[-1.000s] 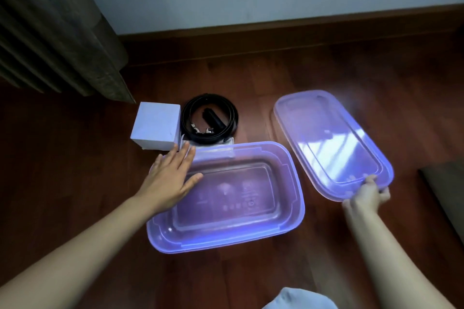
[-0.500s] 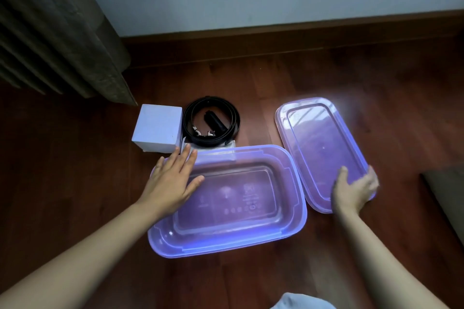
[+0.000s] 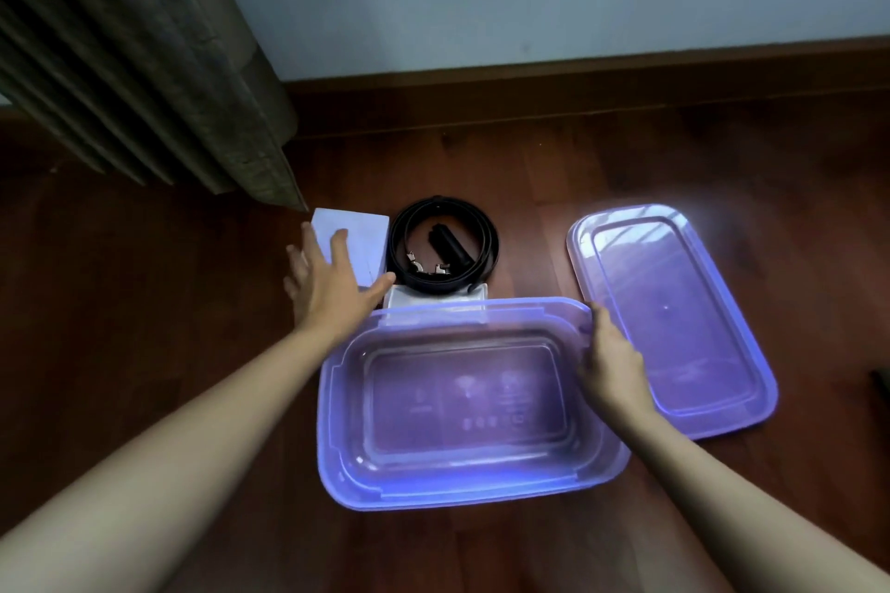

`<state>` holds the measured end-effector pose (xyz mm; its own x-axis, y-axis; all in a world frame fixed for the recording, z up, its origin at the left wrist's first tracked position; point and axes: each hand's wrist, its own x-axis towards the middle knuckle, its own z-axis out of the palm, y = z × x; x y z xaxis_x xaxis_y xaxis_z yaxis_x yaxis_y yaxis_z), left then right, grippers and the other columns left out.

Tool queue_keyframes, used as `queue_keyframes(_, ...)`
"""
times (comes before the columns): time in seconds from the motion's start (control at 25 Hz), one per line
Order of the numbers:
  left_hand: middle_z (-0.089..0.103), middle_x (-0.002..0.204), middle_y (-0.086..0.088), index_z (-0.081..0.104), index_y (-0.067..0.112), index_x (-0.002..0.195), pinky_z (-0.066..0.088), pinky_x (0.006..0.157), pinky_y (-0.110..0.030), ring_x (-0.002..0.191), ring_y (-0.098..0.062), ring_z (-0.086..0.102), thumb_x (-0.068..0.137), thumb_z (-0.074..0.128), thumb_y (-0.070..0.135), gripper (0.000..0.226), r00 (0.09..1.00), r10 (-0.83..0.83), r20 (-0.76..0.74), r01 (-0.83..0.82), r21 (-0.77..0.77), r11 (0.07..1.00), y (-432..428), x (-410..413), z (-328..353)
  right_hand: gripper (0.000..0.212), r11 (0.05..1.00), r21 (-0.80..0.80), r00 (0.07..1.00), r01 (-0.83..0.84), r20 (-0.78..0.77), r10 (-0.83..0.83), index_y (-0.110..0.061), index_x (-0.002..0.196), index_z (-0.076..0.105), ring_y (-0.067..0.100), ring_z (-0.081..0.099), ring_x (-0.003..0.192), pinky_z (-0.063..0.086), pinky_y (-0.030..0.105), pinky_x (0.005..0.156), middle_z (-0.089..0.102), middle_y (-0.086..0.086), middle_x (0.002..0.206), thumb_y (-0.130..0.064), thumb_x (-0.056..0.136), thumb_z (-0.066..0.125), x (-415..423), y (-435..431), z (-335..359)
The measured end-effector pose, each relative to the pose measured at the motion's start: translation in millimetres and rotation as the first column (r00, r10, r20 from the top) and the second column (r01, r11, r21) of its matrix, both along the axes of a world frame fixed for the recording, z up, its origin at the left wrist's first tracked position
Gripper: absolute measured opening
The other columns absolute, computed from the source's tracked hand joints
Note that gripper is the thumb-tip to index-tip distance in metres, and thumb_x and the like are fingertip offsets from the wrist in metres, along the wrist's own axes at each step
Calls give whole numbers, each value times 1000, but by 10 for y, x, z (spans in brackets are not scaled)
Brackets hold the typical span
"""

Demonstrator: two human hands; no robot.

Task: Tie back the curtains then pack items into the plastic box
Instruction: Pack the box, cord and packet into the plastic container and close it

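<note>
Holding my left hand [image 3: 332, 291], fingers spread, on the white box [image 3: 361, 231] left of centre, I am aiming to grip its sides squarely while my right hand [image 3: 612, 364], grip unclear, is steadying the lower-centre tub [image 3: 457, 494].

Dark red wood floor [image 3: 530, 169] in front of you. On it: open purple plastic box [image 3: 472, 494], nearest you; its lid [image 3: 674, 318] flat just right; behind the box, white carton [image 3: 361, 236] and coiled black belt [image 3: 486, 250], side by side.
</note>
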<state>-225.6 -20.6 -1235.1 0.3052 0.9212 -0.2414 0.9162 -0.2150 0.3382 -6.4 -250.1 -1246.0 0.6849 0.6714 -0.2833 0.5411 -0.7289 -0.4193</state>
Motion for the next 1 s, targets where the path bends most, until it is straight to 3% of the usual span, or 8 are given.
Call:
queue_keyframes(0.12,-8,157,-11,17,29,143,22,109,-57,140,-44,7,68,64,67,96,993,113,-32,-117,-143,983,105,-13,-54,57,1000,-21,1000,8,-2,-8,-16,141,29,42,55,110,44,42,83,52,12,135,-9,87,43,-9,-20,-34)
queue_keyframes(0.24,13,150,-15,24,27,139,36,98,-48,128,-42,24,68,70,54,89,986,168,19,-165,-96,982,124,-20,-43,58,999,-29,1000,15,4,-15,-16,143,28,41,54,112,44,42,85,50,12,138,-7,87,43,-9,-33,-39)
queue_keyframes(0.4,32,143,-12,40,33,133,33,98,-48,123,-39,32,69,64,56,73,959,278,50,-277,-26,960,221,-83,311,60,1000,-18,1000,23,10,-23,-16,144,28,41,53,114,43,42,87,49,11,139,-4,87,41,-12,-8,-44)
queue_keyframes(0.48,43,136,-10,49,35,125,36,96,-45,120,-37,39,59,59,61,71,932,335,136,-314,-150,937,233,-223,563,60,1000,-14,1000,25,5,-25,-16,144,27,40,53,116,43,42,89,48,11,140,-4,87,41,-16,-12,-46)
queue_keyframes(0.56,58,120,-6,61,34,109,42,83,-37,106,-26,52,46,58,59,68,846,367,386,-223,-369,902,112,-343,868,60,999,-11,999,32,-1,-32,-18,144,28,40,53,115,43,43,89,49,10,140,-5,87,41,-18,-19,-44)
queue_keyframes(0.68,60,89,-4,63,29,101,41,68,-30,72,-17,49,44,60,50,61,668,491,559,159,-752,640,-242,-368,1102,58,999,-9,999,34,-10,-34,-19,140,30,40,55,111,44,42,84,52,9,136,-5,85,42,-29,-3,-19)
queue_keyframes(0.84,38,75,-9,54,14,97,49,59,-27,60,-18,36,49,63,49,60,780,530,332,307,-942,139,-673,-285,648,53,1000,15,1000,17,-18,-17,-19,136,33,42,57,104,42,42,76,56,10,129,-8,85,43,-48,-8,34)
queue_keyframes(1.0,49,88,-12,53,13,108,54,65,-38,70,-26,52,57,60,57,68,890,443,107,62,-991,116,-791,-299,225,51,1000,-1,1000,26,-15,-26,-17,135,34,42,57,102,36,38,69,57,13,125,-6,85,41,-32,-10,19)
